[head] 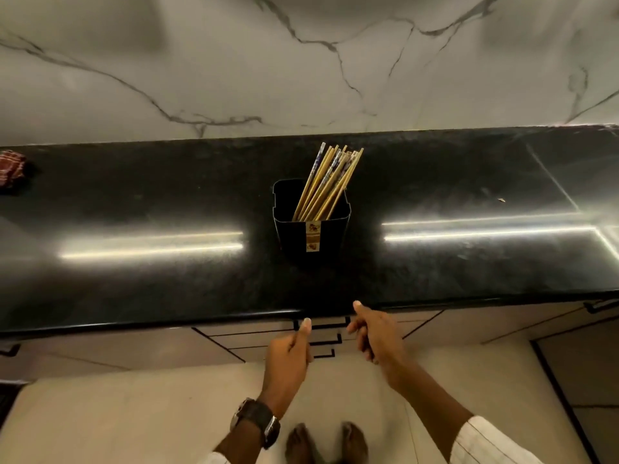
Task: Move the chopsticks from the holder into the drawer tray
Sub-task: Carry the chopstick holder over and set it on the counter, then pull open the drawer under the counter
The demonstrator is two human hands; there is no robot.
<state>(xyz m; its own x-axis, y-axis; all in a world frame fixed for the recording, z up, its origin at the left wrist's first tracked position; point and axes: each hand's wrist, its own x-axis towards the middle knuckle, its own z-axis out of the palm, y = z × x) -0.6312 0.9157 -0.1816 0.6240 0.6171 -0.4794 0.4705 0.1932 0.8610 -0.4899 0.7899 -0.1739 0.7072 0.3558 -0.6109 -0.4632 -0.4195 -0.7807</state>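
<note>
A black square holder (pixel 313 236) stands at the middle of the dark stone counter (pixel 134 195). Several wooden and patterned chopsticks (pixel 330 180) lean in it toward the back right. Below the counter's front edge is a stack of shut drawers with black handles; the top handle (pixel 326 327) lies between my hands. My left hand (pixel 289 351) hovers just left of it, fingers curled, thumb up. My right hand (pixel 376 334) is just right of it, fingers curled, thumb out, fingertips close to the handle's end. Neither hand holds anything. No drawer tray shows.
A red checked cloth (pixel 11 170) lies at the counter's far left. A marble wall (pixel 301 61) rises behind the counter. Cabinet doors (pixel 469 324) flank the drawers. My bare feet (pixel 326 443) stand on the pale tiled floor.
</note>
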